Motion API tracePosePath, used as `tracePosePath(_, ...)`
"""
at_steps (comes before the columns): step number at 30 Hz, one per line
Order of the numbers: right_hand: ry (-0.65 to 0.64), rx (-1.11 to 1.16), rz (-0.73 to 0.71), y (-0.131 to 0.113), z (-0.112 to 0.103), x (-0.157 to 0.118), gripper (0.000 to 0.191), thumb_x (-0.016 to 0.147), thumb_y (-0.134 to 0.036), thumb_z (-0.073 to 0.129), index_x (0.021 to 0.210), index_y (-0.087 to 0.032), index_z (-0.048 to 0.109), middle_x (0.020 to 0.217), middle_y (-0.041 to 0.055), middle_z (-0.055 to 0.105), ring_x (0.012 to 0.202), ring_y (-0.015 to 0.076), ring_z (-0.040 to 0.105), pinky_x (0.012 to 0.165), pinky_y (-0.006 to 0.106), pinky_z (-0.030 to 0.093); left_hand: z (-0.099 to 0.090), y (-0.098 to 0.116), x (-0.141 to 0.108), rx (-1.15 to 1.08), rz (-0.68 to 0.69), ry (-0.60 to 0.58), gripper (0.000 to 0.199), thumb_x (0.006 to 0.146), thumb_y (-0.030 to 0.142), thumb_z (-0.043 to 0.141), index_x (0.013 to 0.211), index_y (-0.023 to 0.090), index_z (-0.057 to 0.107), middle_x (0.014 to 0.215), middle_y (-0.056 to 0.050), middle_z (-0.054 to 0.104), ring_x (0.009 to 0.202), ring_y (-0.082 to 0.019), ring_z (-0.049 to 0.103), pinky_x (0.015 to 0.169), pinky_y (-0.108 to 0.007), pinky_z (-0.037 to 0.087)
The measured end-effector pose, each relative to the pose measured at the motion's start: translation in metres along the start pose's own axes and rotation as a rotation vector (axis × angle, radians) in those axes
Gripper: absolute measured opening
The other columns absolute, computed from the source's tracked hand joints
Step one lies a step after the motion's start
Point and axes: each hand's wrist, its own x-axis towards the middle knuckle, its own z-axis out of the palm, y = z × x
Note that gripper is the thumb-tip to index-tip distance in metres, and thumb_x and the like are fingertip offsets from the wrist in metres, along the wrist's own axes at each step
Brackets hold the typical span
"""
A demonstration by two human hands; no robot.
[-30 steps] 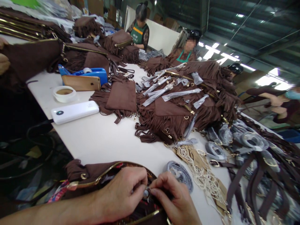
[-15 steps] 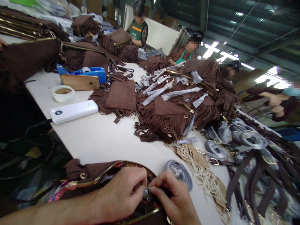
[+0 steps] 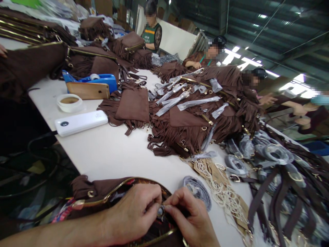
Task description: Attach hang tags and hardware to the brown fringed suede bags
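At the near edge of the table lies a brown fringed bag (image 3: pixel 102 187), its gold zipper open and a patterned lining showing inside. Over the opening, the fingers of my left hand (image 3: pixel 140 209) are pinched together. My right hand (image 3: pixel 189 212) faces it, thumb and forefinger also closed. Between the fingertips shows a small shiny metal piece (image 3: pixel 160 210), mostly hidden, so its exact kind is unclear. A colourful scarf-like strip (image 3: pixel 64 210) hangs at the bag's left end. A strap coil wrapped in plastic (image 3: pixel 197 190) lies just beyond my right hand.
Beyond are a white power bank (image 3: pixel 81 122), tape roll (image 3: pixel 69 103), phone (image 3: pixel 87 90) and blue tape dispenser (image 3: pixel 110 82). Fringed bags (image 3: pixel 187 116) are heaped mid-table. Corded tags (image 3: pixel 221 188) and brown straps (image 3: pixel 276 202) lie right. Several co-workers (image 3: pixel 151 34) stand around.
My hands stay almost still over the bag, fingers pinched as before. Across the table, a co-worker's hand has come into view right of the heap, and other co-workers have shifted slightly.
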Motion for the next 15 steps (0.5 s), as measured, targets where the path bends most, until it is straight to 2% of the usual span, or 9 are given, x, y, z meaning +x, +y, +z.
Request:
tracePosePath(9,0.019,-0.113,-0.124,-0.0019,0.0042,0.0006,0.021,0.088,-0.01,0.055,0.075,-0.024,0.045,0.069,-0.0051,0.065,0.061,0.0101,0.063,0.059,0.016,0.047,0.0054,-0.0024,-0.0019,0.086,0.028,-0.025,0.015,0.087,0.011,0.043,0.075,0.019,0.046,0.075,-0.001,0.056,0.068,-0.015,0.048,0.063,-0.028,0.032)
tracePosePath(15,0.007,-0.149,-0.177,0.0,0.0076,0.0024,0.023,0.084,-0.008,0.052,0.073,-0.024,0.042,0.066,-0.0058,0.063,0.058,0.0094,0.061,0.057,0.016,0.043,0.0083,-0.0051,-0.0024,0.109,0.022,-0.043,0.016,0.086,0.009,0.043,0.074,0.02,0.043,0.074,-0.001,0.056,0.068,-0.016,0.049,0.062,-0.028,0.033)
